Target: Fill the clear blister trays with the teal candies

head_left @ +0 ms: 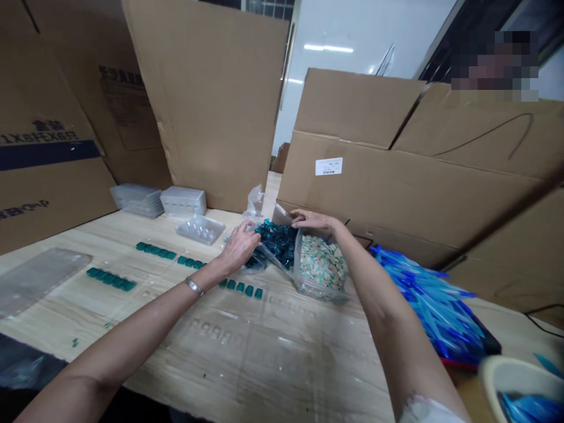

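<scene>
A heap of dark teal, shiny pieces [277, 242] lies in what looks like a clear plastic bag [282, 215] in the middle of the table. At the left edge of this bag is my left hand [240, 245], its fingers curled over the plastic. My right hand [312, 220] reaches across from the other side, fingertips closed at the bag's upper right edge. Below my right wrist stands a clear tub [302, 282] full of small pale and green chips [324, 262]. Teal pieces lie in short rows [155, 251] on clear moulded sheeting, partly behind my left forearm.
Stacked clear trays [183, 201] and a single tray [200, 229] stand at the back left. A flat plastic sheet [42, 279] lies at left. Cardboard boxes [361, 123] wall the back. Blue strips [434, 305] and a cream bucket [520, 370] are on the right.
</scene>
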The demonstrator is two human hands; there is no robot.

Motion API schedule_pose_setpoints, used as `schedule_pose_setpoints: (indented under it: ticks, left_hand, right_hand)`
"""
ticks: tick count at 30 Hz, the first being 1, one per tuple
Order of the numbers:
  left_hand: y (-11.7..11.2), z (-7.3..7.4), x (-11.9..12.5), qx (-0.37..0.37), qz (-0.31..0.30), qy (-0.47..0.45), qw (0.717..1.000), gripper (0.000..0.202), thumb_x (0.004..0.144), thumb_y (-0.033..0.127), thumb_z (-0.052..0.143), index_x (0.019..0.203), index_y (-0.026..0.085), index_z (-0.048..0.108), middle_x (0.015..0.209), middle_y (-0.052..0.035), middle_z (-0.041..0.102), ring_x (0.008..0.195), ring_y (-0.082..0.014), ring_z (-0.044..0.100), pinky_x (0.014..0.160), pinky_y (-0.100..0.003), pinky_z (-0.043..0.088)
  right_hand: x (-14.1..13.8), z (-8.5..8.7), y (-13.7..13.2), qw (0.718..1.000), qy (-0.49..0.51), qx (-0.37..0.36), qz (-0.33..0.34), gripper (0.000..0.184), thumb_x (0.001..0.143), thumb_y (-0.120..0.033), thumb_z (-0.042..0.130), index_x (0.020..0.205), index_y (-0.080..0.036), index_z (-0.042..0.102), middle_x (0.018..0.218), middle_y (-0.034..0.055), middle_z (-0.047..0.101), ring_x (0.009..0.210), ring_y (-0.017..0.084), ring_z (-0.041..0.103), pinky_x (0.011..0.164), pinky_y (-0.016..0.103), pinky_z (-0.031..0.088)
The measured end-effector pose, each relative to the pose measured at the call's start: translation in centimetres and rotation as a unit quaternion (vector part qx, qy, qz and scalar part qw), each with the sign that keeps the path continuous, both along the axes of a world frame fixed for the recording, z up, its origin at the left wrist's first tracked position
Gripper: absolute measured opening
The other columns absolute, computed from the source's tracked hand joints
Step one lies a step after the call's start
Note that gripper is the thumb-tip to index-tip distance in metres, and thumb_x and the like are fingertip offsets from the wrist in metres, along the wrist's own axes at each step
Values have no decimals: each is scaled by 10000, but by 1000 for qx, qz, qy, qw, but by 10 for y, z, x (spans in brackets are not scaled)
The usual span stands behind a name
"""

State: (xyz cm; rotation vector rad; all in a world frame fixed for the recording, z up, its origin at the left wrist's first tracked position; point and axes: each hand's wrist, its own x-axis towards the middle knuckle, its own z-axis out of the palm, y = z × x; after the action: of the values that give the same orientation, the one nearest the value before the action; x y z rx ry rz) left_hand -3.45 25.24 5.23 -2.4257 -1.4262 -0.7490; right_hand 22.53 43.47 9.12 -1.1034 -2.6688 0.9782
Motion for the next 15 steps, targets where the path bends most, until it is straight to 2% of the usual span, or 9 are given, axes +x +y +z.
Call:
schedule_pose_setpoints:
  ticks: [2,3,7,9,12,15]
  left_hand:
    - [4,0,-2,-1,-6,-11,1000,279,908,314,406,752,164,582,718,-65,584,1022,-238,490,922,-428,377]
    - [5,0,-2,-1,-8,-19,1000,284,908,320,402,750,166,581,709,-61,576,1003,-231,497,926,-423,376]
    - [13,4,-4,-5,-3,-53,999,300,911,341,394,752,170,582,706,-47,561,917,-203,511,923,-382,379]
    - [17,6,-5,-2,0,-67,998,298,912,344,393,766,169,585,728,-48,567,902,-197,503,910,-364,384]
    - [24,12,-10,17,-2,-79,997,283,905,348,410,770,168,582,765,-50,579,902,-197,486,875,-344,393]
    - [35,22,-16,33,-9,-96,995,302,901,360,415,740,158,572,763,-49,584,822,-183,485,806,-321,401]
  right_hand:
    - [9,3,3,993,35,-100,59,753,705,-332,666,1372,-186,346,1283,112,532,1118,201,527,884,315,457]
    - [11,4,6,990,37,-112,75,779,657,-296,690,1360,-192,370,1298,104,519,1146,209,506,898,322,451]
    - [9,0,15,997,-27,-40,56,797,489,-158,738,1255,-175,519,1191,76,596,1083,245,536,936,351,429]
    - [7,-2,18,997,-50,-42,42,698,497,-151,727,1181,-176,588,1145,62,627,1040,245,559,935,350,431]
    - [6,0,22,992,-26,-115,34,564,609,-235,683,1166,-189,600,1162,57,627,1061,221,556,944,333,424]
    - [4,4,26,988,-18,-151,40,698,580,-269,722,1246,-193,526,1202,80,596,1083,214,542,923,326,435]
